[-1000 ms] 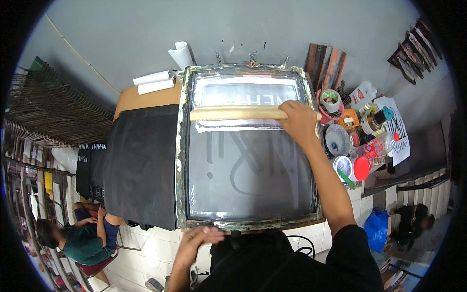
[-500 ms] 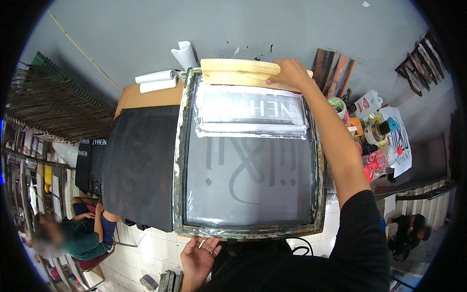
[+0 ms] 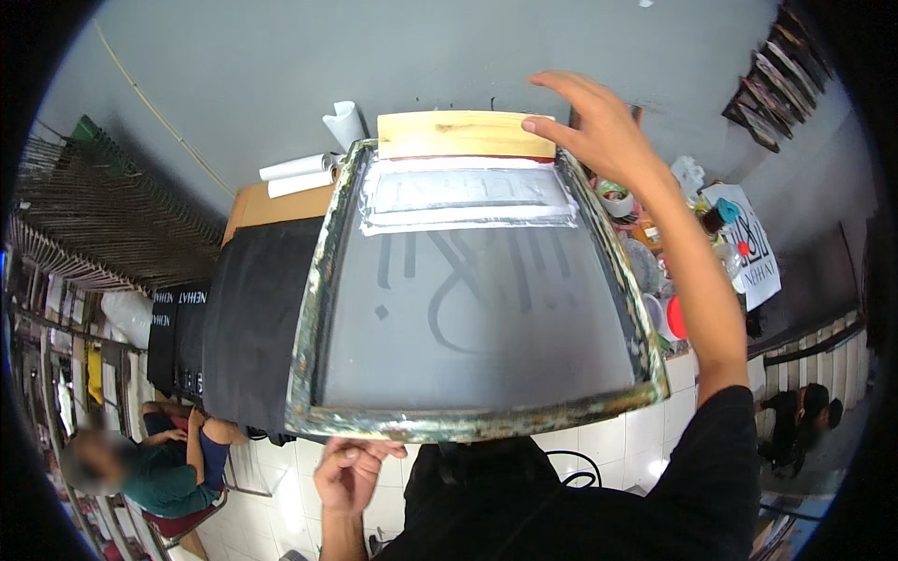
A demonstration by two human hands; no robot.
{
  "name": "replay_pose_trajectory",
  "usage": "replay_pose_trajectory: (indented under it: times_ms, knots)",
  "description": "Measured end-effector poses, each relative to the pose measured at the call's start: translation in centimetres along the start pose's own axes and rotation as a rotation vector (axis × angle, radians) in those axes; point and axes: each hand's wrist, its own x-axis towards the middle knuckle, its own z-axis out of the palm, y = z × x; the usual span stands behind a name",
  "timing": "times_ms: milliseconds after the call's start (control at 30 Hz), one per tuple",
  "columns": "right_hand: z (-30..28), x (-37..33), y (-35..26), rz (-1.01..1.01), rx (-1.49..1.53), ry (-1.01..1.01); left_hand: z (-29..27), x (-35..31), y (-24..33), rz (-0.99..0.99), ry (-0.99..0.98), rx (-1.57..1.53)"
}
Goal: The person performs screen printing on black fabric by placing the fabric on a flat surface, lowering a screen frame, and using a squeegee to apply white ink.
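Observation:
A silk-screen frame (image 3: 477, 425) with a paint-spattered rim lies before me, its near edge raised. My left hand (image 3: 348, 472) has its fingers curled up under that near edge, fingertips partly hidden. Across the far end leans a squeegee (image 3: 458, 134) with a pale wooden handle and a red blade edge. Beside the squeegee's right end, my right hand (image 3: 603, 131) is open, fingers apart; its thumb overlaps the wood, and contact is unclear. White ink (image 3: 468, 220) borders a lettered rectangle on the mesh (image 3: 486, 374), and a faint large motif shows below it.
Black fabric (image 3: 257, 318) covers a board at left, near white paper rolls (image 3: 297, 171). Tubs and bottles (image 3: 645, 262) crowd the right side beside a printed sheet (image 3: 753, 238). Racks (image 3: 84, 215) line the far left. One person (image 3: 173, 467) sits at left, another (image 3: 795, 425) is at right.
The screen frame's near edge has risen toward me, with my left hand under it. My right hand has let go of the squeegee and opened.

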Motion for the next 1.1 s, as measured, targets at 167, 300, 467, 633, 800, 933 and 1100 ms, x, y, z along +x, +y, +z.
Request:
replay_pose_trajectory:
  times_ms: [167, 300, 467, 633, 800, 933, 1100]
  knots:
    - [-11.3, -5.1, -9.8, 0.023, 0.094, -0.001, 4.2, 4.2, 6.1, 0.228, -0.46, -0.098]
    - [-14.5, -6.5, -11.4, 0.208, -0.02, 0.11, 11.3, 10.8, 10.1, 0.416, -0.7, 0.084]
    - [-16.0, -0.8, -10.2, 0.184, -0.072, 0.211, 9.3, 19.5, 9.4, 0.434, -0.297, 0.702]
    - [-16.6, 4.7, -6.8, 0.259, 0.001, 0.219, -4.4, 21.9, 1.8, 0.057, 0.42, 1.786]
    - [-17.8, 8.5, -3.6, 0.283, -0.047, 0.208, -8.5, 18.6, 6.7, 0.046, 0.464, 1.383]
    - [-18.2, 9.1, -4.2, 0.196, -0.095, 0.232, -18.3, 15.5, 15.2, 0.183, 0.548, 1.425]
    - [-17.4, 10.0, -5.6, 0.263, -0.146, 0.251, -26.9, 8.6, 29.0, 0.285, 0.847, 1.751]
